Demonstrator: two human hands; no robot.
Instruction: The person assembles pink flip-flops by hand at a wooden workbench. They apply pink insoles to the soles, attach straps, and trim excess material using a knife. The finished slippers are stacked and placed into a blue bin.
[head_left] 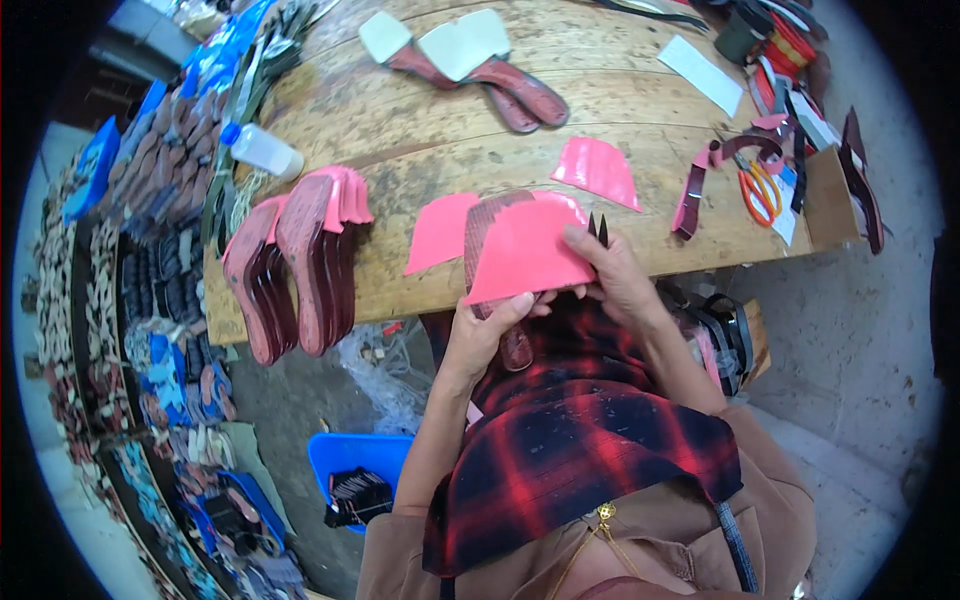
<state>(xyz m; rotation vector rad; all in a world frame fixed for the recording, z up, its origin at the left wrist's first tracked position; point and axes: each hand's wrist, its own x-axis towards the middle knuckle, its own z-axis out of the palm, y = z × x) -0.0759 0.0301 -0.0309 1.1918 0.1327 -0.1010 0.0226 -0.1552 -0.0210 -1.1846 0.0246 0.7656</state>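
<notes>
A glossy pink shoe-upper piece (530, 250) is held over the near edge of the table between my two hands. My left hand (482, 338) pinches its lower left corner, thumb on top. On its right side, my right hand (622, 282) grips the edge, with its thumb on the pink face. Two dark pointed tips of a tool (598, 230) stick up beside that hand; the rest of it is hidden. Behind the pink piece lies a brown insole (483, 222), its narrow end showing below my left hand. Two loose pink pieces, one left (438, 232) and one right (597, 172), rest on the wood.
Stacked brown insoles with pink pieces (318, 265) overhang the table's (400, 150) left front edge. A white bottle (262, 150) stands behind them. Farther back are insoles with cream pieces (462, 45). Orange-handled scissors (760, 193) lie at right, near a cardboard box (832, 200). A blue bin (340, 455) stands below.
</notes>
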